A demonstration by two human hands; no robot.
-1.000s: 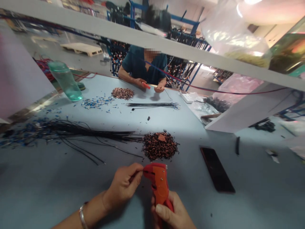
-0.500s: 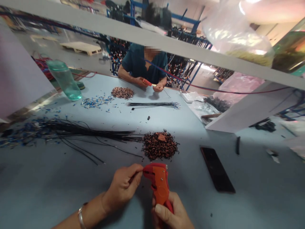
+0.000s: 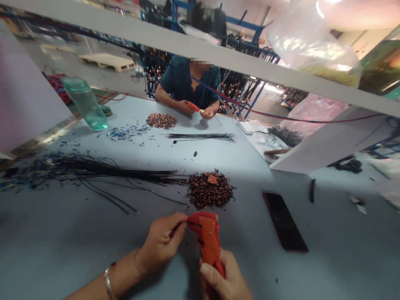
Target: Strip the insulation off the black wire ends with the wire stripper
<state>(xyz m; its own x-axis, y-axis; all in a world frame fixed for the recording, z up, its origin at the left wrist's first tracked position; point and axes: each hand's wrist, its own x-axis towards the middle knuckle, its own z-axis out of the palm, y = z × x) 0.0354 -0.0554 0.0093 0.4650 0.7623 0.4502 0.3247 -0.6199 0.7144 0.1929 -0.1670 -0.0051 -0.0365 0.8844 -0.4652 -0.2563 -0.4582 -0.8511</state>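
Note:
My right hand (image 3: 223, 275) is wrapped round the handles of a red and orange wire stripper (image 3: 210, 239), which stands upright with its jaws toward the left. My left hand (image 3: 162, 239) is closed in a pinch, its fingertips right at the mouth of the stripper's jaws. Whatever lies between those fingers is hidden. Just beyond the tool is a heap of short black and copper-coloured wire offcuts (image 3: 209, 191). Left of the heap, a bundle of long black wires (image 3: 125, 173) stretches across the table.
A dark phone (image 3: 285, 221) lies on the table (image 3: 250, 266) at the right. A green bottle (image 3: 86, 104) leans at the far left, near scattered blue-ended pieces (image 3: 125, 131). Across the table a co-worker (image 3: 189, 83) holds a red tool. A white beam (image 3: 200, 50) crosses overhead.
The wire stripper and my right hand have shifted very slightly left, with the stripper tilting a little. My left hand keeps its pinch at the jaws.

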